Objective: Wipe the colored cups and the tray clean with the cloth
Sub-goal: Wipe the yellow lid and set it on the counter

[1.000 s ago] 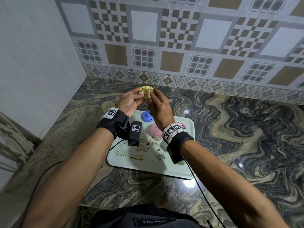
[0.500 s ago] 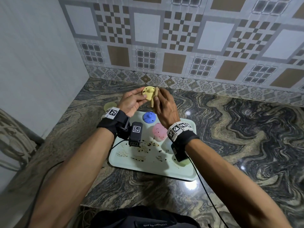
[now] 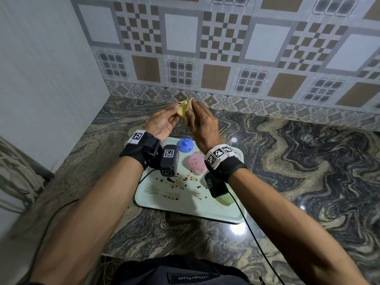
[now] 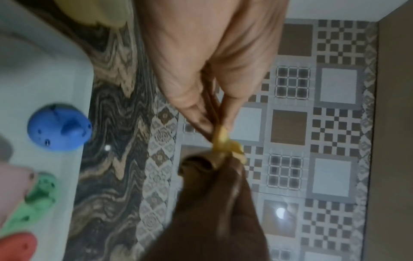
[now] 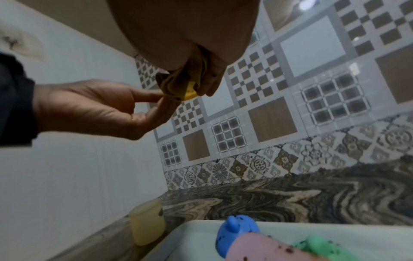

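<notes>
Both hands had lifted slightly: the left hand (image 3: 162,122) pinching the yellow cup (image 3: 182,110), the right hand (image 3: 202,126) now wrapping the cloth (image 5: 178,84) over it, so wiping continued.

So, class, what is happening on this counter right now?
A person is cleaning toy cups. The left hand holds a small yellow cup above the counter while the right hand rubs it with a yellowish cloth. On the pale tray below, the blue cup, pink cup and green cup are still speckled, and dark stains remain on the tray.
</notes>
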